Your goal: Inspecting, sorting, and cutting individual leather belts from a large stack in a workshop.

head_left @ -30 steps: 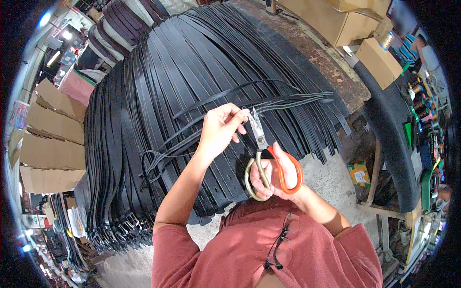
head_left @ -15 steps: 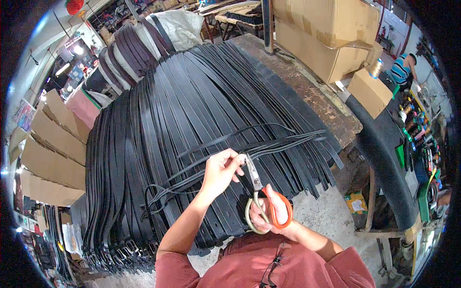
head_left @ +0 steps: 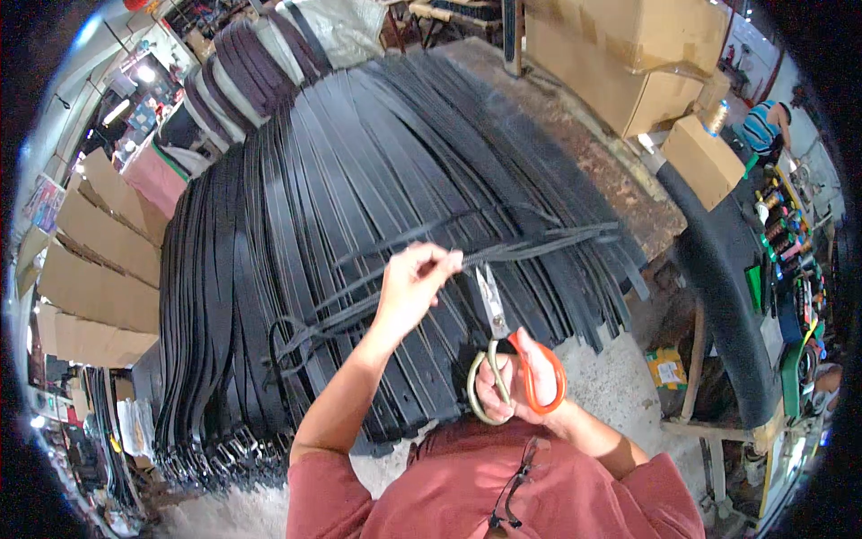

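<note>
Above a wide spread of long black straps point(head_left: 359, 180), my right hand point(head_left: 530, 382) grips a pair of scissors point(head_left: 494, 310). Their handles are one orange and one beige, and the blades point away from me, slightly parted. My left hand point(head_left: 413, 287) is just left of the blade tips, its thumb and fingers pinched together. Whatever lies in that pinch is too small to make out. Beneath the left hand, a loose bundle of thin black cords point(head_left: 548, 241) runs crosswise over the straps. Metal buckles point(head_left: 233, 458) show at the near left ends of the straps.
A worn bench edge point(head_left: 593, 135) and large cardboard boxes point(head_left: 620, 45) stand at the far right. Brown cardboard sheets point(head_left: 99, 278) line the left side. A black padded roll point(head_left: 732, 314) and thread spools point(head_left: 786, 225) are at right, where another person point(head_left: 763, 126) bends over.
The scissors have drawn back to the right from the left hand's fingertips, and their blades have parted. My left hand has shifted slightly away from me, still pinched.
</note>
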{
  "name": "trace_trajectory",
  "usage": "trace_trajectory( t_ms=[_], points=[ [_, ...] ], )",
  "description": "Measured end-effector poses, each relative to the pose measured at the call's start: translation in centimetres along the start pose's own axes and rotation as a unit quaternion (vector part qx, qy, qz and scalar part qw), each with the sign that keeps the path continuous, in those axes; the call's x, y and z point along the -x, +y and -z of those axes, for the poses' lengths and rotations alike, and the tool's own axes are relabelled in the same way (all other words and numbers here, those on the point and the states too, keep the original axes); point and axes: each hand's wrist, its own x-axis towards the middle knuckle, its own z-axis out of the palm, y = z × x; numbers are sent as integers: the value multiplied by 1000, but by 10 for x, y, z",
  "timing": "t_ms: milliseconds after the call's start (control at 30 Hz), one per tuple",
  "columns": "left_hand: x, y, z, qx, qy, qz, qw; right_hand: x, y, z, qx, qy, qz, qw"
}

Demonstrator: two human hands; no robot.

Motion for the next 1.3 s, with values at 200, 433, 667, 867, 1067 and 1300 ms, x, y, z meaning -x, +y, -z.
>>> trace_trajectory(
  t_ms=[200, 433, 667, 867, 1067, 1300],
  points=[
    [-3, 4, 1, 42, 1, 7, 999, -2, 5, -4, 4, -2, -18, 1000],
    [4, 6, -1, 74, 8, 24, 997, -9, 9, -2, 45, -14, -22, 999],
    [6, 10, -3, 73, -3, 31, 997, -12, 9, -3, 38, -13, -36, 999],
    [8, 12, -3, 77, -10, 31, 997, -15, 3, -7, 30, -7, -21, 999],
    [8, 13, -3, 84, -15, 40, 996, -18, -2, -9, -8, -37, -16, 999],
    [9, 12, -3, 85, -13, 35, 996, -20, 0, -9, 5, -31, -6, 999]
  ],
)
